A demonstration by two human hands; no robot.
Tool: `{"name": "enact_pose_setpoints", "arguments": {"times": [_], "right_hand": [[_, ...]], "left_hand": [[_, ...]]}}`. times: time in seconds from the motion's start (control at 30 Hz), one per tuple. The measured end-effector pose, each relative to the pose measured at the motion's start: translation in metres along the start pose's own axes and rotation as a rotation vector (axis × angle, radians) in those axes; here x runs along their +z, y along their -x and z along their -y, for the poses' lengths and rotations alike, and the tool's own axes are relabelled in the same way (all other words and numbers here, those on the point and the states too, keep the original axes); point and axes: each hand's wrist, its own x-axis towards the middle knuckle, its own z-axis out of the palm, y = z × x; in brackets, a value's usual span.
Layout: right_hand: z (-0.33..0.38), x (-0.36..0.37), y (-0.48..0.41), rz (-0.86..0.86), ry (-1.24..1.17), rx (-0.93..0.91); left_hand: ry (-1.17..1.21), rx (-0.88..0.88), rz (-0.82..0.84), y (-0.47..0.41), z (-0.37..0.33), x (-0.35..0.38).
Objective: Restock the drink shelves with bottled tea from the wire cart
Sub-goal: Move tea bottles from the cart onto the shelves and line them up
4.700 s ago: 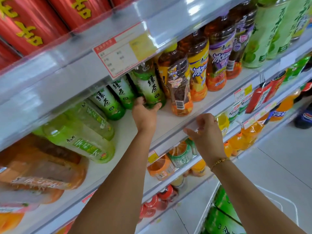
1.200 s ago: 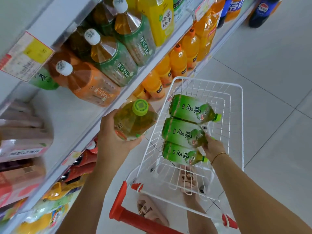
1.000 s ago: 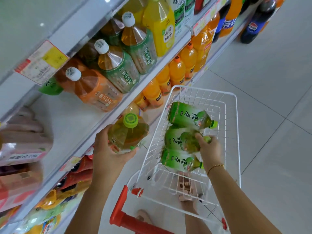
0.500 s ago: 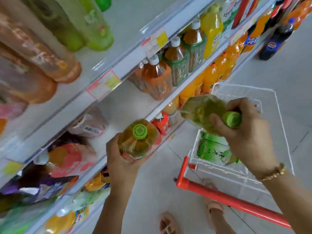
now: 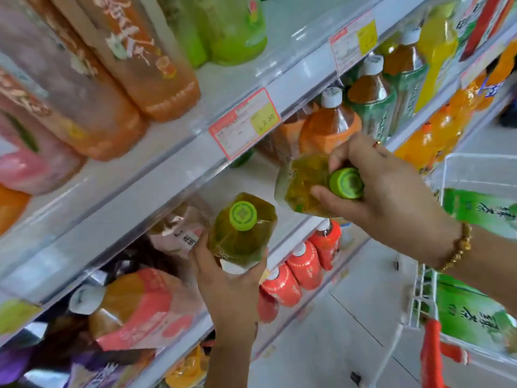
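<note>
My left hand (image 5: 226, 287) grips a green-capped bottle of green tea (image 5: 242, 231) from below, cap facing me, in front of the middle shelf's edge. My right hand (image 5: 391, 197) holds a second green tea bottle (image 5: 302, 183) by its neck and cap, level with the shelf (image 5: 156, 175) that carries a red and yellow price tag (image 5: 246, 121). Two more green tea bottles (image 5: 475, 317) lie in the white wire cart (image 5: 419, 292) at the lower right, partly hidden behind my right forearm.
Orange and pink bottles (image 5: 134, 54) fill the upper shelf at left. Brown tea bottles with white caps (image 5: 330, 121) and orange soda (image 5: 436, 133) stand further right. Red bottles (image 5: 302, 267) sit on a lower shelf. The cart's red handle (image 5: 430, 357) is at bottom right, over tiled floor.
My right hand lifted a green tea bottle out of the cart and raised it toward the shelves. My left hand kept its bottle and rose too. The view tilted up.
</note>
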Motion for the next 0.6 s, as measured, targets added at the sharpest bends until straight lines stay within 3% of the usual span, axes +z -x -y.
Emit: {"name": "enact_pose_setpoints", "arguments": {"times": [0.43,0.6], "right_hand": [[-0.042,0.047,-0.062,-0.001,0.076,-0.240],[-0.040,0.062,-0.058,-0.047,0.125,-0.280]], "left_hand": [[0.095,0.043,-0.051,-0.050,0.035,0.059],[0.014,0.067,-0.172,-0.052,0.044,0.080]]}}
